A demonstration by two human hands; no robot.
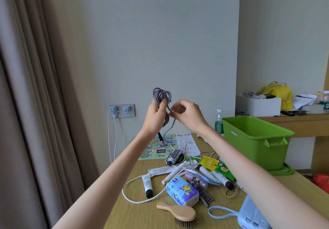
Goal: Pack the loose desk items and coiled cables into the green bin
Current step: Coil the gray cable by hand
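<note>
Above desk (135, 211), left hand (156, 115) grips coiled grey cable (161, 94), fingers curled round loops; right hand (189, 115) at 3 o'clock pinches loose strand; green bin (254, 139) at 4 o'clock

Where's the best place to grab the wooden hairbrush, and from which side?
Grip the hairbrush by its narrow handle, coming from above on the left. The handle sticks out leftward onto bare table, free of the tissue pack, while the bristles face the near edge.
</note>
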